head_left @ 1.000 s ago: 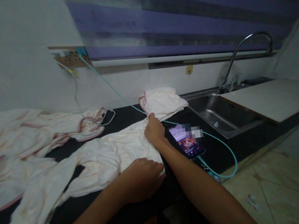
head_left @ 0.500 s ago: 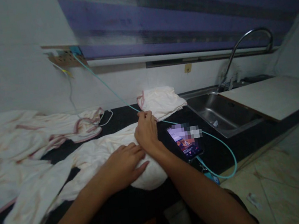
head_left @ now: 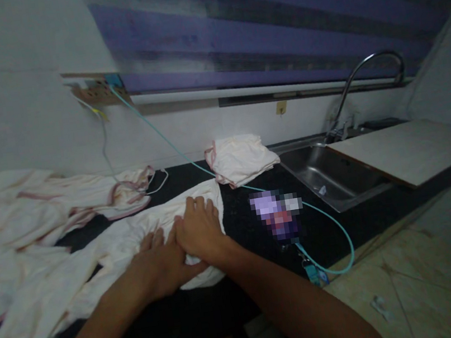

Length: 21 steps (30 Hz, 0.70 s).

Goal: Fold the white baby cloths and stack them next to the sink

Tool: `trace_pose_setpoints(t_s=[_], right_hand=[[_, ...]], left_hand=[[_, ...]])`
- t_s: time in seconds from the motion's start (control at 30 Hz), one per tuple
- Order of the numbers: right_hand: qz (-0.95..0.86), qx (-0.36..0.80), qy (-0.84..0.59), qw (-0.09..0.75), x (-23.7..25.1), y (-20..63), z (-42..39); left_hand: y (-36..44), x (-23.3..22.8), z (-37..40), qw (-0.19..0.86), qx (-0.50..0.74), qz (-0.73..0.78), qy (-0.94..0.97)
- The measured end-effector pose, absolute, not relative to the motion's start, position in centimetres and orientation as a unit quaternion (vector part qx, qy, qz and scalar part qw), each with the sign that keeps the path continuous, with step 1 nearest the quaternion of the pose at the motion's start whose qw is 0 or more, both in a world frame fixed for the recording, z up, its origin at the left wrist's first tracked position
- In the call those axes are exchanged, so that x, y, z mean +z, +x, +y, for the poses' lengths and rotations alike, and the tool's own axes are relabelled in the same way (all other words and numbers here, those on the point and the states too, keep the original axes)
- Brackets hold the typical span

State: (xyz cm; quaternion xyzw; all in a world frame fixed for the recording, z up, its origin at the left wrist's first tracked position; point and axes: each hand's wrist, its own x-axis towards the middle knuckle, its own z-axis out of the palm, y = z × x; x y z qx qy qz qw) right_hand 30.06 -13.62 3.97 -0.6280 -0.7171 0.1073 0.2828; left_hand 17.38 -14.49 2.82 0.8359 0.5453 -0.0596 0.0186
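Steel sink [head_left: 328,176], curved tap [head_left: 364,77], phone [head_left: 277,215], teal cable [head_left: 190,160], folded cloth [head_left: 241,158]

The cloth [head_left: 134,236] is plain cream; the folded cloth [head_left: 241,158] has pink trim. The bench [head_left: 241,220] is black, the cable [head_left: 330,221] teal, the blind [head_left: 254,23] purple-striped.

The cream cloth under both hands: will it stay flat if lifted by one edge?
Probably not: the cream cloth lies wrinkled and bunched, so it looks floppy. It likely drags rather than slides whole. It seems thin, so probably light.
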Motion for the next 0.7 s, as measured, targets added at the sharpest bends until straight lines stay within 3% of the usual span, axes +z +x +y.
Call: trace_pose_setpoints(t_s=[0.17,0.43,0.7], right_hand=[[-0.740,0.125,-0.628,0.206,2.9,31.7,-12.9],[-0.688,0.117,-0.702,0.143,3.2,30.4,-11.4],[-0.664,0.066,-0.709,0.227,3.4,31.3,-10.3]], left_hand=[[20.1,4.0,-16.5,-0.005,-0.112,0.538,0.836],[22.9,3.7,-18.9,0.001,-0.016,0.537,0.844],[24.8,1.8,-21.9,0.013,0.007,0.495,0.869]])
